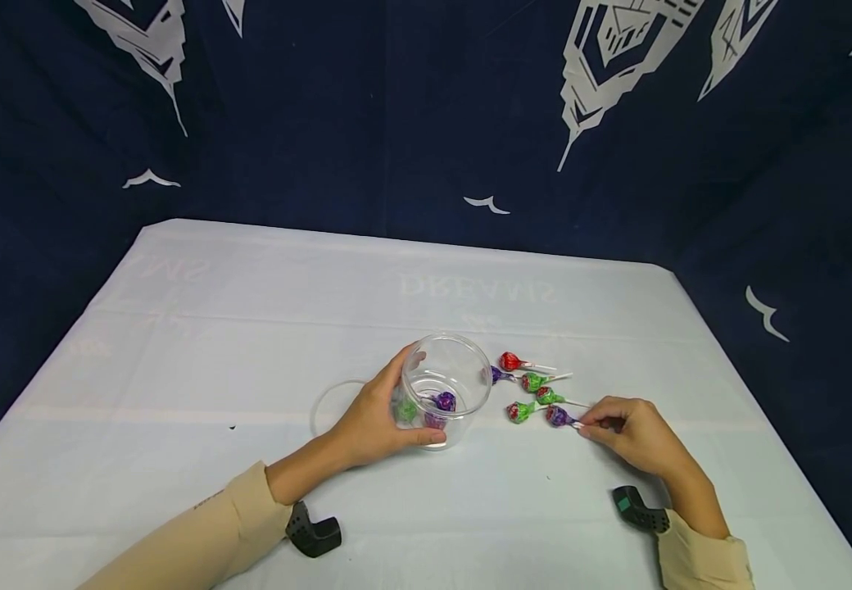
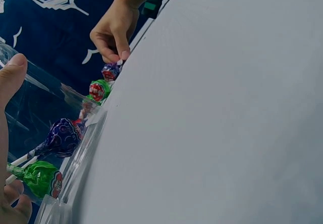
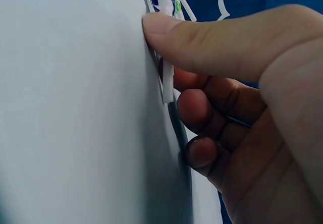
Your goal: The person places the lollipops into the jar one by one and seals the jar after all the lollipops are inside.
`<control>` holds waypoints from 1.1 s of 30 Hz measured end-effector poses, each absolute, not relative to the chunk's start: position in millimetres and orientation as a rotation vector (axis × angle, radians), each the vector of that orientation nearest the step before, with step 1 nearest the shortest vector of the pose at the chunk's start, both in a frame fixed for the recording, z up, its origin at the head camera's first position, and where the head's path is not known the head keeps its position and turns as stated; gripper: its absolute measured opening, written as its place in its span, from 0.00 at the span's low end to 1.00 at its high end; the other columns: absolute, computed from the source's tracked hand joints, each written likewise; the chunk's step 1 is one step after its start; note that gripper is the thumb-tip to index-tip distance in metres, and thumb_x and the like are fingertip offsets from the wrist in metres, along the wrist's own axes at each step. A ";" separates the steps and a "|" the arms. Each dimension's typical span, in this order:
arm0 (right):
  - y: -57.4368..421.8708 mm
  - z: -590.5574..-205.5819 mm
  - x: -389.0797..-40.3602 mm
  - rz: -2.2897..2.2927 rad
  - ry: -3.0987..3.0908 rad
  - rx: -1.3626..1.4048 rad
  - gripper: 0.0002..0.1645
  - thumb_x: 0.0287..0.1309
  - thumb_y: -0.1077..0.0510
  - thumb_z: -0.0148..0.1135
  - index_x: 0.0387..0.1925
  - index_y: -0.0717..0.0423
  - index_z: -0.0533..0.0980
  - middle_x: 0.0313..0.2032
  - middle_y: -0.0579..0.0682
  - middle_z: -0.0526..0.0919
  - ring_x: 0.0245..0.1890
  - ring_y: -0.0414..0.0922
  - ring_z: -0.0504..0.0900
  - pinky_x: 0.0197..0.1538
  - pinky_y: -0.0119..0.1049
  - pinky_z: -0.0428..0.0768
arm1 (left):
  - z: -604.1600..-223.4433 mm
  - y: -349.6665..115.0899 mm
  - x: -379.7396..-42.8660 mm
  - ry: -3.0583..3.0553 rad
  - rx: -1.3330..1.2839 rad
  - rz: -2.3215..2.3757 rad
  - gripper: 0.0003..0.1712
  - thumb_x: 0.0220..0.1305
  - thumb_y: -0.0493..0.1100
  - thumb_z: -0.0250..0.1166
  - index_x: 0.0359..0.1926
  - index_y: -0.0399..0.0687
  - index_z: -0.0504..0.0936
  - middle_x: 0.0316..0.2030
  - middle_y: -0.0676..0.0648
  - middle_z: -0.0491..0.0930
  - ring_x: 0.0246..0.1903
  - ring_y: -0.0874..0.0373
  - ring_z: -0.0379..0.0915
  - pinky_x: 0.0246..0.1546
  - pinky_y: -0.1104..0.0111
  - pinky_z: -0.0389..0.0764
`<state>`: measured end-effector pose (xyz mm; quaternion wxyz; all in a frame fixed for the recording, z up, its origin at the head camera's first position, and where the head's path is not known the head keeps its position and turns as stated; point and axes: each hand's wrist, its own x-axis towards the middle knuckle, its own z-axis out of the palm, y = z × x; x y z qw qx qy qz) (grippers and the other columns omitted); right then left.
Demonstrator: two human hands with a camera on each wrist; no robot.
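Observation:
My left hand (image 1: 374,422) grips a clear plastic jar (image 1: 470,385) round its side, the thumb along the near wall and the mouth tilted up. Inside the jar lie a purple-wrapped lollipop (image 2: 63,137) and a green-wrapped one (image 2: 40,178), both plain in the left wrist view. To the right of the jar, my right hand (image 1: 636,434) pinches the white stick (image 3: 168,82) of another purple lollipop (image 1: 559,416) between thumb and forefinger. That lollipop's head is low at the tabletop, and the right hand's other fingers are curled beneath.
Beside the jar lie a red lollipop (image 1: 509,361), several green ones (image 1: 520,411) and a purple one (image 1: 500,375) partly behind the jar's edge. A clear round lid (image 1: 315,410) lies left of the jar, partly hidden by the left hand. White cloth covers the table (image 1: 175,369).

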<state>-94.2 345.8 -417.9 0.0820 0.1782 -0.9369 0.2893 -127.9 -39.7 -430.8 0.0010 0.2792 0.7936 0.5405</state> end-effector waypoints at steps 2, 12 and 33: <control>346.6 -417.7 -93.9 0.876 -2.803 0.528 0.14 0.41 0.73 0.77 0.24 0.51 0.84 0.24 0.37 0.79 0.22 0.32 0.70 0.22 0.27 0.70 | -430.9 -39.6 -128.0 2.493 0.880 1.697 0.66 0.43 0.53 0.83 0.77 0.54 0.51 0.69 0.45 0.66 0.68 0.50 0.60 0.68 0.49 0.60; 349.4 -415.6 -91.2 0.962 -2.788 0.526 0.13 0.44 0.72 0.76 0.25 0.51 0.84 0.25 0.40 0.81 0.23 0.33 0.70 0.22 0.25 0.69 | -431.5 -39.2 -127.4 2.505 0.884 1.686 0.66 0.43 0.53 0.83 0.77 0.53 0.51 0.69 0.45 0.65 0.69 0.50 0.60 0.68 0.49 0.60; 331.4 -395.6 -87.9 1.194 -2.552 0.561 0.15 0.40 0.84 0.69 0.25 0.64 0.82 0.23 0.49 0.80 0.23 0.36 0.71 0.23 0.30 0.69 | -432.6 -39.2 -128.4 2.496 0.895 1.703 0.65 0.44 0.53 0.82 0.77 0.55 0.51 0.69 0.45 0.66 0.68 0.51 0.61 0.67 0.49 0.61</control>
